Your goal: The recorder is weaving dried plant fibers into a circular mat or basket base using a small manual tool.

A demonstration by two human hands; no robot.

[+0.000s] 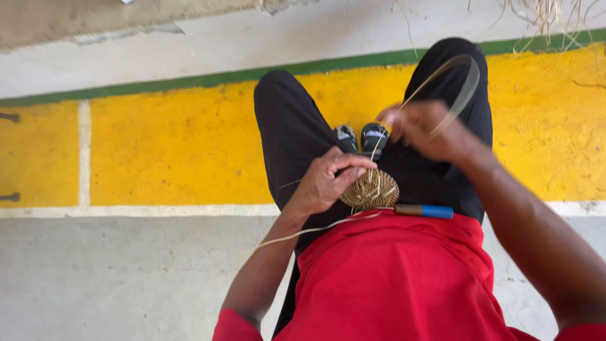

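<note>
woven disc (369,188) on lap, small coil done, most weaving left | left hand (325,180) fingers pinch disc rim | right hand (420,129) above disc, fingers grip looped straw strand (464,88) | blue-handled tool (424,210) just beside disc

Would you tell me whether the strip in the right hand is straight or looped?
Looped: the strip arcs above the right hand.

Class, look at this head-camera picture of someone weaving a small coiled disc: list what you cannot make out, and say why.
- Right hand: motion-blurred, so its grip on the fibre strip is unclear.
- Woven disc: its left edge is hidden under the left hand.
- Blue-handled tool: its tip is hidden behind the disc.
- Shoes: mostly hidden by hands and knees.
</note>
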